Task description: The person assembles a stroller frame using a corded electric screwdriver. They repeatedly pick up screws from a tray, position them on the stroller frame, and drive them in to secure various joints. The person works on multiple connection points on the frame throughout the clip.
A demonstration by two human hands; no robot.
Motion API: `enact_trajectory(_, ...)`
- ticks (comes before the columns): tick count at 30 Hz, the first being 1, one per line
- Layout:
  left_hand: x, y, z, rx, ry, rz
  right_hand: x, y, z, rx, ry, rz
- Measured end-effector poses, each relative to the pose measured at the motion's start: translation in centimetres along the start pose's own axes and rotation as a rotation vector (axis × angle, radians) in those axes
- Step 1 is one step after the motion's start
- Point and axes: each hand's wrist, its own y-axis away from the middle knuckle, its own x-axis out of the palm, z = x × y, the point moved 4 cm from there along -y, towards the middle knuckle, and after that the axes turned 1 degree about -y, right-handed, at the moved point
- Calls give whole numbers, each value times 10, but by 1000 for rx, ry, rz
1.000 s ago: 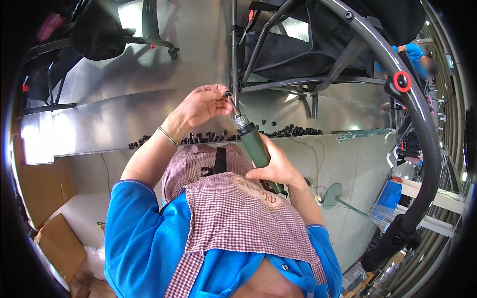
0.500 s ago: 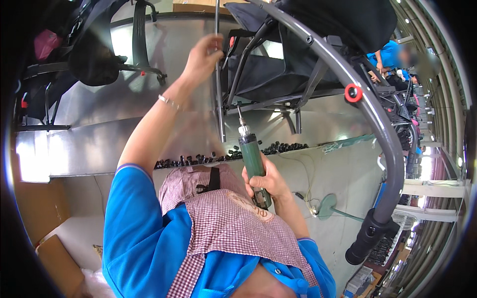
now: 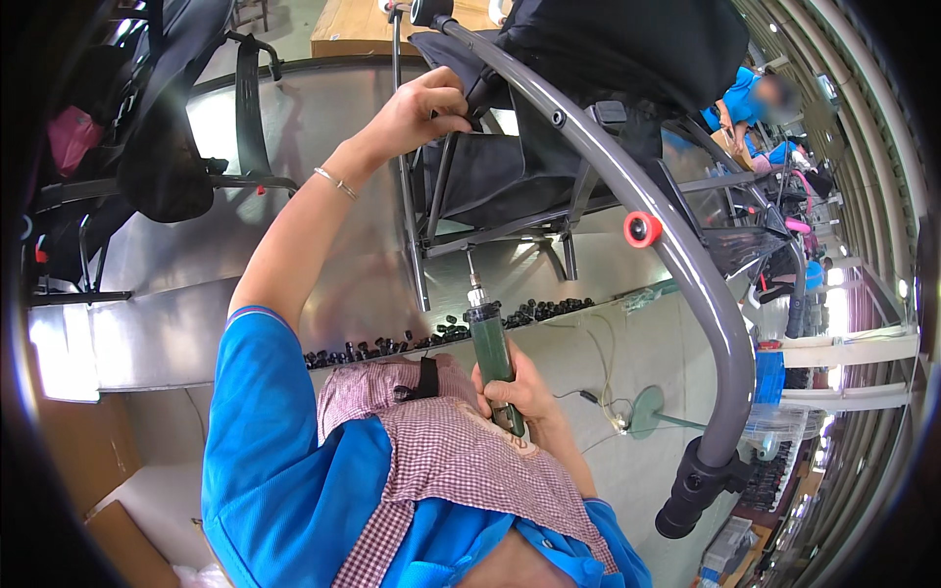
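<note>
My right hand (image 3: 522, 390) is wrapped round a green electric screwdriver (image 3: 492, 351), whose bit points up toward the lower bar of a stroller frame. Up at the stroller's black fabric seat (image 3: 480, 176), my left hand (image 3: 431, 110) has its fingers curled and pinched together. What those fingers hold, if anything, is hidden. Close by my left wrist, a thin metal tube (image 3: 409, 211) of the frame runs down. The stroller's thick grey handle tube (image 3: 723, 328) arches across the right side, with a red ring (image 3: 642, 229) on it and a dark grip (image 3: 691, 495) at its end.
Small black caps (image 3: 549, 312) lie in a row along the front edge of the metal worktable (image 3: 225, 328). Another stroller (image 3: 162, 171) stands at left. A brown box (image 3: 358, 27) is at the back. At far right works a person in blue (image 3: 737, 103).
My left hand has moved slightly up and right, from beside the thin tube to the black fabric. The stroller has shifted leftward in view. The screwdriver stays in my right hand.
</note>
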Motion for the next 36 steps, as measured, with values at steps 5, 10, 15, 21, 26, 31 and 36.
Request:
enact_trajectory(5,4,17,20,-257,115,-158,1,-2,2,-10,16,1)
enact_trajectory(10,15,21,21,-290,-2,-422,4,-5,4,3,17,12)
enact_trajectory(15,29,14,-18,-99,-586,-228,1,-12,7,-4,19,32)
enact_trajectory(21,32,22,-22,-107,-397,-236,-1,-16,18,-37,58,-5)
enact_trajectory(26,28,22,4,-287,-38,-287,-5,-28,33,-92,93,4)
enact_trajectory(31,34,14,8,-41,-310,-353,2,-46,65,-181,87,80)
enact_trajectory(36,66,24,29,-403,233,-380,9,-72,86,-198,79,54)
